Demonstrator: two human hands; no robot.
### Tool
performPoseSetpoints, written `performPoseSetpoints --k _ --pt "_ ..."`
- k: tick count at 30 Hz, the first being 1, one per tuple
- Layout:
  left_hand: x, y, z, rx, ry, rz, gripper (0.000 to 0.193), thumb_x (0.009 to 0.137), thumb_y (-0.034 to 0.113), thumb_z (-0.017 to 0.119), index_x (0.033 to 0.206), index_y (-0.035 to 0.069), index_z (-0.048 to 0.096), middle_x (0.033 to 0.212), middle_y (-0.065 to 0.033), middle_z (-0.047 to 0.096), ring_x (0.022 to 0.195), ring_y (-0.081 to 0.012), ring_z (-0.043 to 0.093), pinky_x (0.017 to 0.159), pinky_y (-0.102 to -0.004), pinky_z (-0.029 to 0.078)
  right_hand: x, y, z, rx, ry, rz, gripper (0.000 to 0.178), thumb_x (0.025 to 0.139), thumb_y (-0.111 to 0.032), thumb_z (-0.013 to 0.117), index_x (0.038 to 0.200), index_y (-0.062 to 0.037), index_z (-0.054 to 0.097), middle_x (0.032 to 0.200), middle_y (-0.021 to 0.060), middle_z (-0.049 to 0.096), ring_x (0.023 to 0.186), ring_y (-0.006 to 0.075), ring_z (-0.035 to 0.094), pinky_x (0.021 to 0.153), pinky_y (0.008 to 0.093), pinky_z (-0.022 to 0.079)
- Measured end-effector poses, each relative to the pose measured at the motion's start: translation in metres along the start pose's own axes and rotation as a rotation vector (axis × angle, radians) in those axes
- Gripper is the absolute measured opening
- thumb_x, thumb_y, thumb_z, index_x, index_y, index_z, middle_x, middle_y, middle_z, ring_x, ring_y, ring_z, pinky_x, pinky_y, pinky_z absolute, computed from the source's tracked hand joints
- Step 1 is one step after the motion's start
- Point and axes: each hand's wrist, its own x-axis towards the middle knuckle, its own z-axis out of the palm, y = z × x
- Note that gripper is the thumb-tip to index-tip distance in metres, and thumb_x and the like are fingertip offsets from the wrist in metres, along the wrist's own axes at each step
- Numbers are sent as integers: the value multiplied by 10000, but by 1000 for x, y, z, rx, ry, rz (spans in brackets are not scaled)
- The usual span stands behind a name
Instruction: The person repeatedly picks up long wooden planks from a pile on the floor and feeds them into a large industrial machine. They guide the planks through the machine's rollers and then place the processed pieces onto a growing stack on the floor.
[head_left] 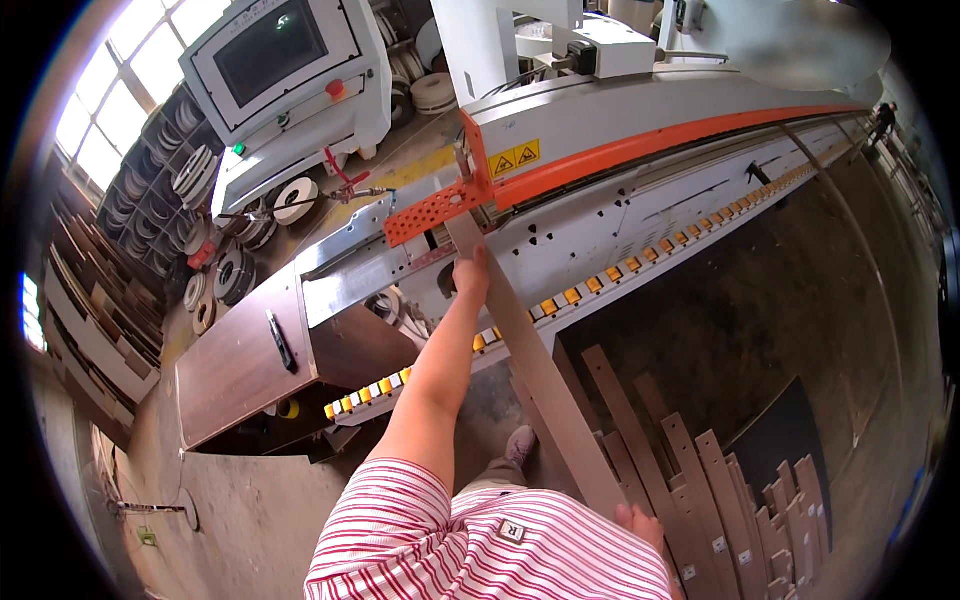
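A long, narrow grey-brown board [540, 365] runs from beside my body up to a large edge-banding machine [620, 165]. My left hand [471, 275] is wrapped round the board close to its far end, my arm stretched out. That far end meets the machine's infeed, just under a perforated orange guard [432, 214]. Lower right, my right hand [640, 525] grips the near end of the same board; part of this hand is hidden by the board and my shirt. A row of yellow-and-white rollers [570, 297] passes beneath the board.
Several similar strips [715, 480] stand at the lower right beside a dark panel [785, 430]. A brown cabinet [245, 360] at left carries a black utility knife [280, 342]. Behind it are a control console [290, 85] and rolls of edge banding [235, 275]. A person [883, 122] is far right.
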Motion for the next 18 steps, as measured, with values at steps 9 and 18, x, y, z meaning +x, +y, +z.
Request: performPoseSetpoints --k 9,18 --pt "-8 21 7 -8 -1 -23 742 899 594 512 1098 -118 570 1109 -316 609 1086 -460 564 920 -476 445 8 1 -14 25 -15 9 620 963 -591 339 875 -26 580 694 267 632 715 483 627 647 557 484" --pt "-14 55 65 -47 10 -7 729 918 580 493 1084 -126 559 1125 -324 596 1098 -456 558 934 -474 443 31 32 -33 36 98 49 635 946 -589 375 837 -15 624 746 293 627 746 497 610 684 568 477"
